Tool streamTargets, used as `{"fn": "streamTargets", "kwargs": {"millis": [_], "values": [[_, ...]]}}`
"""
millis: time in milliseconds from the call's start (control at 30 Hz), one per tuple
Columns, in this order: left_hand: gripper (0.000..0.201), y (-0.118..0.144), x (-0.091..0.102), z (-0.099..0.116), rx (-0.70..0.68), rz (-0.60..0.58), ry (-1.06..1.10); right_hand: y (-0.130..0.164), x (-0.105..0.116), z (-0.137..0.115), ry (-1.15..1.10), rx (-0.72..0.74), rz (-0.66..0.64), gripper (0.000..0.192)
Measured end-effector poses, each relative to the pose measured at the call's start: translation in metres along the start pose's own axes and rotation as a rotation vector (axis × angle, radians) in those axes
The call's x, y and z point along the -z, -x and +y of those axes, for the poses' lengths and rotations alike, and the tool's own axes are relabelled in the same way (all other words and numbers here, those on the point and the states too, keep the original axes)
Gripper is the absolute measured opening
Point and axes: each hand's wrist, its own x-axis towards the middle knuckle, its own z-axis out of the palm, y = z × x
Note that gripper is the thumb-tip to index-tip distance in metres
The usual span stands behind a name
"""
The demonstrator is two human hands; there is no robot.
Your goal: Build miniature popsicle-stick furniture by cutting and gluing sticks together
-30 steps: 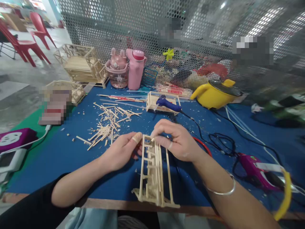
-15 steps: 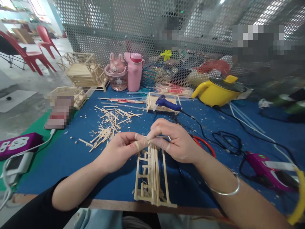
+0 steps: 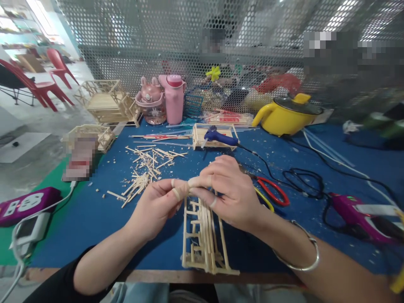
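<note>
A small frame of glued wooden sticks (image 3: 206, 235) lies on the blue table near its front edge, pointing away from me. My left hand (image 3: 162, 200) pinches at the frame's far left corner, thumb and forefinger pressed together. Right against those fingertips, my right hand (image 3: 232, 195) is closed in a pinch too and covers the far end of the frame. Whatever sits between the fingertips is hidden. Bands of pale tape wrap several fingers. Beyond the hands, a blue hot glue gun (image 3: 221, 136) rests on a small stick-built tray (image 3: 198, 131).
Cut sticks (image 3: 142, 174) lie scattered to the left. Red-handled pliers (image 3: 273, 191) are beside my right wrist, close to the black cable (image 3: 303, 181). A yellow electric pot (image 3: 288, 118) and pink bottle (image 3: 174, 101) stand before the perforated metal screen (image 3: 132, 46). A phone (image 3: 80, 162) is at left.
My right hand has shifted slightly left along the frame's far end, to my left fingertips. The view has turned a little, and yellow on the tool handles now shows.
</note>
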Motion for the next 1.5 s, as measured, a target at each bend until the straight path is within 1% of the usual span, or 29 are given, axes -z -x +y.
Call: {"fn": "streamTargets", "kwargs": {"millis": [67,233,300,367,433,500,567,600,633,700,767,967,1100,1200,1267,1367,1500], "values": [[0.035,0.000,0.002,-0.001,-0.006,-0.015,-0.033,-0.001,0.001,-0.001,-0.020,-0.010,-0.045,0.007],[0.030,0.002,0.005,0.001,-0.049,-0.061,-0.115,-0.005,0.007,-0.002,-0.112,-0.086,-0.218,0.004],[0.030,0.005,0.005,0.003,-0.053,-0.092,-0.137,-0.007,0.010,-0.002,-0.116,-0.089,-0.222,0.006],[0.033,0.007,0.005,0.005,-0.054,-0.103,-0.137,-0.009,0.014,-0.003,-0.118,-0.095,-0.190,0.009],[0.035,0.008,0.004,0.007,-0.063,-0.053,-0.120,-0.010,0.017,-0.003,-0.127,-0.114,-0.147,0.010],[0.032,0.006,0.004,0.008,-0.057,0.073,-0.077,-0.011,0.019,-0.003,-0.122,-0.132,-0.121,0.010],[0.024,0.004,0.003,0.007,-0.014,0.191,-0.041,-0.010,0.019,-0.003,-0.101,-0.138,-0.137,0.012],[0.025,0.003,0.003,0.007,0.022,0.217,-0.025,-0.010,0.018,-0.003,-0.088,-0.137,-0.159,0.014],[0.028,0.002,0.002,0.005,0.064,0.216,-0.007,-0.009,0.016,-0.004,-0.075,-0.134,-0.185,0.015],[0.035,0.000,0.001,0.003,0.139,0.162,0.049,-0.007,0.013,-0.005,-0.047,-0.122,-0.223,0.016],[0.041,0.000,0.000,0.000,0.178,0.112,0.131,-0.005,0.011,-0.006,-0.016,-0.102,-0.234,0.016],[0.068,0.003,-0.002,-0.002,0.184,0.052,0.283,-0.001,0.008,-0.015,0.151,-0.115,-0.273,0.020],[0.078,0.004,-0.003,-0.001,0.219,0.057,0.397,0.003,0.003,-0.023,0.268,-0.136,-0.269,0.025],[0.080,0.003,-0.004,-0.001,0.264,0.076,0.403,0.006,0.001,-0.027,0.316,-0.150,-0.251,0.027],[0.081,0.003,-0.005,-0.001,0.284,0.068,0.395,0.007,0.000,-0.029,0.324,-0.165,-0.243,0.026],[0.085,0.003,-0.005,-0.003,0.268,0.046,0.385,0.007,0.000,-0.029,0.311,-0.189,-0.249,0.026],[0.088,0.003,-0.004,-0.006,0.254,0.049,0.365,0.005,0.001,-0.027,0.273,-0.203,-0.302,0.028]]}}
